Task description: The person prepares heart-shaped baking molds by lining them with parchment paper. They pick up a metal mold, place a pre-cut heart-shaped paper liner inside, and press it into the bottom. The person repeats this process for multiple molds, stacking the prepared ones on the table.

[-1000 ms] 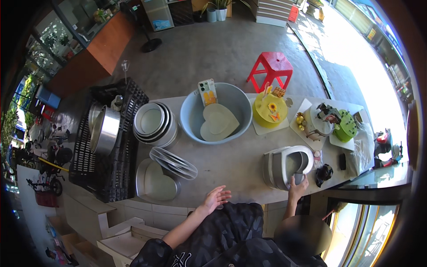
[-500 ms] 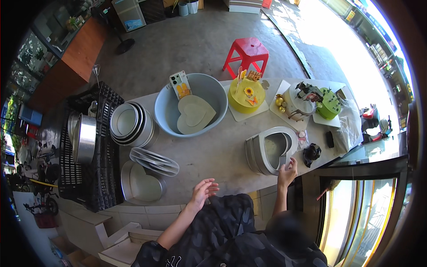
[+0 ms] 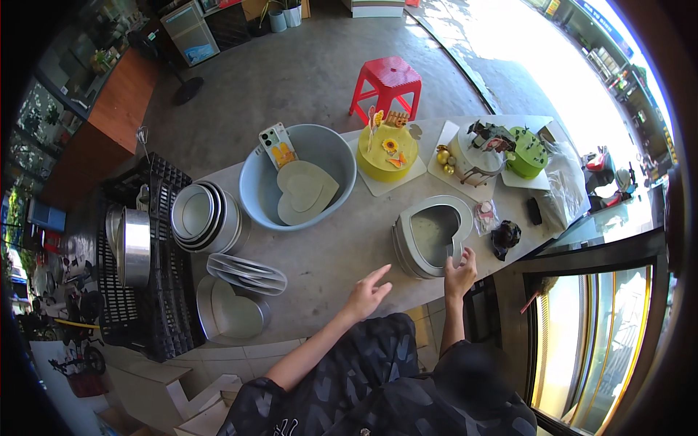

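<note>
The grey table (image 3: pixel 323 251) carries a wide blue basin (image 3: pixel 251 192) at its middle and, near the close edge to the right of it, a nest of grey heart-shaped tins (image 3: pixel 414 254), whose notch faces the right hand and whose long axis seems to run away toward the far left; the right hand (image 3: pixel 460 275), the nearer, is at the notch, though whether its fingertips grip the rim I cannot tell; the left hand (image 3: pixel 369 292), well apart from it, is empty with fingers spread, left of the tins and clear of them
</note>
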Action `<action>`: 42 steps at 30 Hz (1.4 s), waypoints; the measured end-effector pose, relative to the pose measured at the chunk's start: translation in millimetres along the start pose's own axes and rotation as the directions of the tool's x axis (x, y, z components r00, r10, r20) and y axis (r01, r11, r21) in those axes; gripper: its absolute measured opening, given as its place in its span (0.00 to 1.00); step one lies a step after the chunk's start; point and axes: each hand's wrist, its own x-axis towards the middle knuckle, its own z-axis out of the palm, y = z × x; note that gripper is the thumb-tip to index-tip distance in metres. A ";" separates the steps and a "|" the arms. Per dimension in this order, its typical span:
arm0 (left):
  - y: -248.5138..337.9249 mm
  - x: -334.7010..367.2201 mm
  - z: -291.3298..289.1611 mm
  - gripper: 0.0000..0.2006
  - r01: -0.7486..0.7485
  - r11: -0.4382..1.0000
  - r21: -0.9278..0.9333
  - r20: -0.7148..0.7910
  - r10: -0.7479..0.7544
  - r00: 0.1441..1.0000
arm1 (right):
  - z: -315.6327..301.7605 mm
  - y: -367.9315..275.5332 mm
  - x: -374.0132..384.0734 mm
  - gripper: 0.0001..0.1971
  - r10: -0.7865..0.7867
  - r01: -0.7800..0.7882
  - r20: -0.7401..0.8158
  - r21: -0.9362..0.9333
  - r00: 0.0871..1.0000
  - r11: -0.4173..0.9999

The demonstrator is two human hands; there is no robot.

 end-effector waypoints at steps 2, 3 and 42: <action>11.9 14.7 10.9 0.27 -0.110 0.979 0.173 0.057 0.102 0.993 | 1.7 3.4 -0.3 0.19 -0.008 0.007 -0.006 -0.044 1.000 0.999; 12.6 21.7 17.0 0.28 -0.169 0.955 0.244 0.076 0.155 0.985 | 1.9 4.5 -0.3 0.20 0.022 -0.021 0.009 -0.028 1.000 0.999; -36.0 67.6 6.2 0.31 -0.101 0.913 0.394 0.174 0.034 0.984 | 39.7 7.1 -16.1 0.38 0.093 -0.091 0.453 -0.027 0.887 0.996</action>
